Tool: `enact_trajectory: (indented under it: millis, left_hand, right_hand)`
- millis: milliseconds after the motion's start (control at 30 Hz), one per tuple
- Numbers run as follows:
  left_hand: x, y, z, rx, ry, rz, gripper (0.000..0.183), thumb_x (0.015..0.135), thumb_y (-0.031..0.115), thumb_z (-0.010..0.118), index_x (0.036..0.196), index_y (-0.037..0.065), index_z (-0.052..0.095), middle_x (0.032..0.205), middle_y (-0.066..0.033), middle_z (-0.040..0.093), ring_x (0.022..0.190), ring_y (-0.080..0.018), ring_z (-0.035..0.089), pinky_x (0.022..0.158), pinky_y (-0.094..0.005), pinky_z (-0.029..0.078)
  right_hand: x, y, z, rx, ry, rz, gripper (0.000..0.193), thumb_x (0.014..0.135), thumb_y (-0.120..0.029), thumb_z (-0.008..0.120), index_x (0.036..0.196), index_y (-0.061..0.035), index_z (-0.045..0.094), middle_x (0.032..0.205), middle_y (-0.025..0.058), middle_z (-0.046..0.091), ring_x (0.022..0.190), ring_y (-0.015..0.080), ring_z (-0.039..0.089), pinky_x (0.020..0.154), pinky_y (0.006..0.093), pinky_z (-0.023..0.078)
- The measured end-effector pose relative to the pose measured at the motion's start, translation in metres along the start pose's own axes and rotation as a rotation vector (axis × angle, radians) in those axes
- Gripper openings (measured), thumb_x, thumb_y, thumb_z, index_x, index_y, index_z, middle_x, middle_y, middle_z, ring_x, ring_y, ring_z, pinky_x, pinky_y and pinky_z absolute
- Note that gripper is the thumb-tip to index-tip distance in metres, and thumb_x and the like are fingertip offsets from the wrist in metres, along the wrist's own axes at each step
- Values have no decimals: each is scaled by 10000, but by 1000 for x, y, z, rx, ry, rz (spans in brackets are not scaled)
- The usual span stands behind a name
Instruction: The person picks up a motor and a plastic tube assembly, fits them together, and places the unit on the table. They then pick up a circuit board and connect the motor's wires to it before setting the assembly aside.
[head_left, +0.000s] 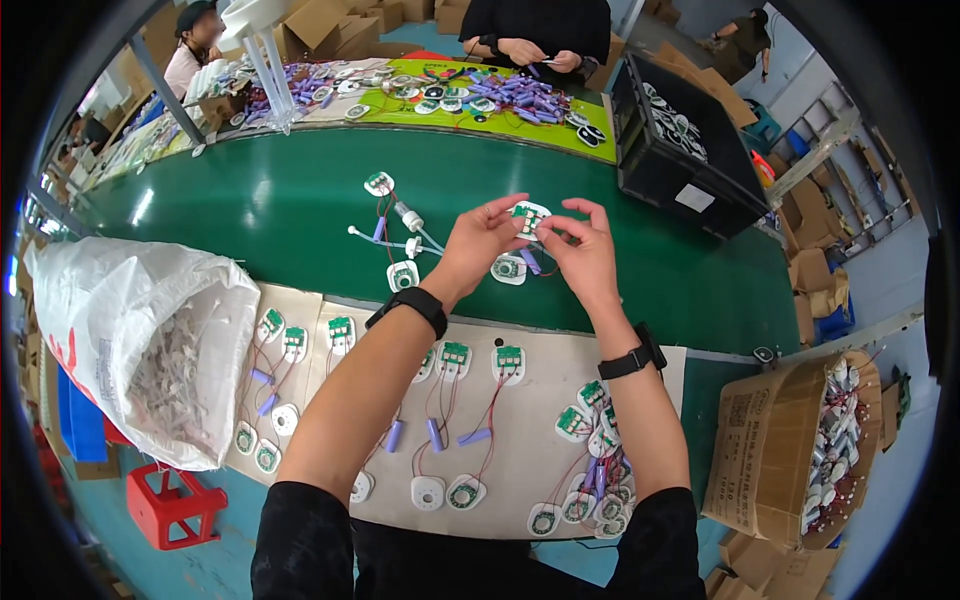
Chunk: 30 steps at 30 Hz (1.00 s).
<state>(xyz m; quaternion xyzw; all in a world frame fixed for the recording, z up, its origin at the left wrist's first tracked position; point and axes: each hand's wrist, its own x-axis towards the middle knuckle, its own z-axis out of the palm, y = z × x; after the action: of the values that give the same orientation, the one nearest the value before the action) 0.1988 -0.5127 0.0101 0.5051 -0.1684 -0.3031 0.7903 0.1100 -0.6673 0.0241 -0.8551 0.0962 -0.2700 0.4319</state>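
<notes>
Over the green table (pixel 690 285), left hand (pixel 476 243) and right hand (pixel 586 255) pinching a white-backed circuit board (pixel 530 214), green side facing camera, edges partly finger-hidden, long axis unclear

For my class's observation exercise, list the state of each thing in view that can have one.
Board piece: held
Left hand: pinching it
Right hand: pinching it
Wired pieces: laid out
White sack: mouth open, containing scraps
Black crate: open, loaded
Cardboard box: open, filled
Red stool: upright
</notes>
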Motion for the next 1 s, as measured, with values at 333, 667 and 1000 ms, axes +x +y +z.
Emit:
enact_trajectory:
  millis: [333,667,1000]
  left_hand:
    - [-5,4,1,16,11,6,398,983,18,563,1380,27,535,1034,-43,616,979,-122,633,910,-279,575]
    - [-12,-1,3,115,89,42,372,978,2,555,1350,0,561,1093,-78,651,967,-118,645,824,-248,585]
    - [-2,3,-12,376,149,-68,407,945,13,607,1344,-29,538,1046,-103,689,901,-144,688,751,-244,607]
  right_hand:
    - [-2,-15,5,-61,26,-32,128,791,-89,767,917,-70,777,1376,96,535,744,121,615,760,286,526]
    - [-2,-22,14,-35,7,-8,124,793,-71,712,895,-26,767,1387,119,576,840,200,692,761,305,549]
    - [-3,-22,16,-346,-67,-167,187,838,-85,711,1015,-30,739,1450,98,525,877,204,700,708,297,544]
